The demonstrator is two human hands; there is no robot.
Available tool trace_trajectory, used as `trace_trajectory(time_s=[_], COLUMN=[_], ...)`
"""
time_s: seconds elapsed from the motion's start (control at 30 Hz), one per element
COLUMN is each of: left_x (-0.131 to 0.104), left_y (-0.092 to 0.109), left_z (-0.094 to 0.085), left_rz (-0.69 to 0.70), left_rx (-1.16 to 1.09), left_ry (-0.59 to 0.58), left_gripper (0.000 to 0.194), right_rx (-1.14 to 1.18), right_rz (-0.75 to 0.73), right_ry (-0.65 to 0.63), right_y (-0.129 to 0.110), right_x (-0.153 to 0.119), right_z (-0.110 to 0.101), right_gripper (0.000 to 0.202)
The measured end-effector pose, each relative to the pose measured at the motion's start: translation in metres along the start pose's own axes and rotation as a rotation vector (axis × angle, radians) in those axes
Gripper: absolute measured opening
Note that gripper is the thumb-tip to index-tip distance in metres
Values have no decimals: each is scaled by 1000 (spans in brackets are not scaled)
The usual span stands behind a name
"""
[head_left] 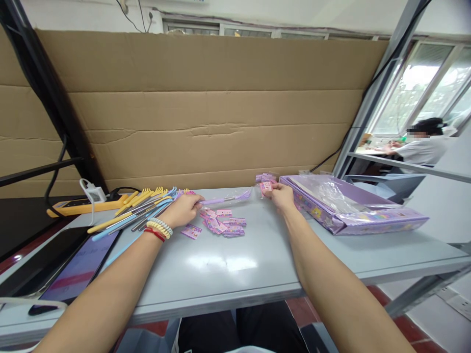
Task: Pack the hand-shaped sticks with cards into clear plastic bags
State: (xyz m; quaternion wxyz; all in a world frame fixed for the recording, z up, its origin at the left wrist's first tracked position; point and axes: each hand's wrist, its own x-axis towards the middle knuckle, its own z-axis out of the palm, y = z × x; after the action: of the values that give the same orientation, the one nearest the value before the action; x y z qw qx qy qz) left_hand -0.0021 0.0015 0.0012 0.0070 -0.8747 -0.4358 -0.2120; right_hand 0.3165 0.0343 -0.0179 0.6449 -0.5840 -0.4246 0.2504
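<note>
Left hand (185, 208) pinches a purple scratcher (218, 200), right hand (282, 197) a pink packet (265, 187), near the purple box (382, 227).

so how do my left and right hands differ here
The left hand has pale beaded bracelets and a red band at its wrist; the right hand has a bare wrist. The left hand holds a purple stick with a fanned tip; the right hand pinches a small pink printed packet. The left hand is beside yellow and blue sticks, the right hand beside a printed purple box. Both are above the grey tabletop.
</note>
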Motion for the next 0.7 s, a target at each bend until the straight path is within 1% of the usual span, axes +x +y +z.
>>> trace_trajectory(time_s=[0.2, 0.27, 0.43, 0.5, 0.7], left_x=[0, 0, -1, -1, -1], left_y=[3, 3, 1, 1, 1], left_z=[-1, -1, -1, 0, 0], left_rz=[5, 2, -10, -10, -2], left_rx=[-13, -14, -9, -10, -9], left_ry=[-16, -18, -14, -22, -24], left_gripper=[31, 31, 31, 31, 33], right_rx=[53, 60, 96, 95, -36], right_rz=[18, 2, -37, -47, -78], right_ry=[-50, -97, -266, -303, -292], right_y=[-2, -2, -2, -3, 2], right_x=[-1, -1, -4, -6, -4], right_z=[0, 1, 3, 4, 5], right_gripper=[33, 35, 35, 33, 23])
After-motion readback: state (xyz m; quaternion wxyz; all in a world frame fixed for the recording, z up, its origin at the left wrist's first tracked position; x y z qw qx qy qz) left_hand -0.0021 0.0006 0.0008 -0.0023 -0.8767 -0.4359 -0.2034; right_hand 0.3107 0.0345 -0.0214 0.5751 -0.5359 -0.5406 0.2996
